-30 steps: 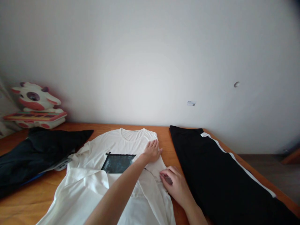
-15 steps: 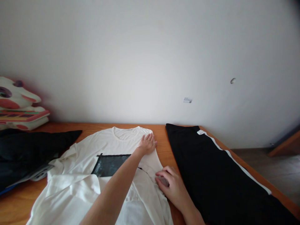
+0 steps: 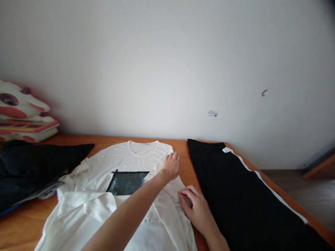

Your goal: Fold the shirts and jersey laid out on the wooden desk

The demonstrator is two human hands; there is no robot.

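A white T-shirt (image 3: 99, 160) with a dark rectangular print (image 3: 127, 183) lies front up, collar toward the wall. My left hand (image 3: 171, 165) reaches across it to the shoulder at the right. Its fingers are curled on the cloth there, and a fold of fabric rises beside the wrist. Lower down, my right hand (image 3: 195, 205) pinches the shirt's right side edge between thumb and fingers. Loose folds of white cloth run over the lower part of the shirt.
Black trousers (image 3: 230, 188) with a white side stripe lie to the right, along the wooden surface (image 3: 78, 139). At left are a dark garment pile (image 3: 39, 160) and a cow-shaped toy keyboard (image 3: 26, 115). A pale wall (image 3: 157, 69) stands behind.
My left hand has gone from lying flat on the shirt's shoulder to curled fingers, slightly lifted, with cloth bunching up. My right hand keeps its pinch. The view has shifted slightly.
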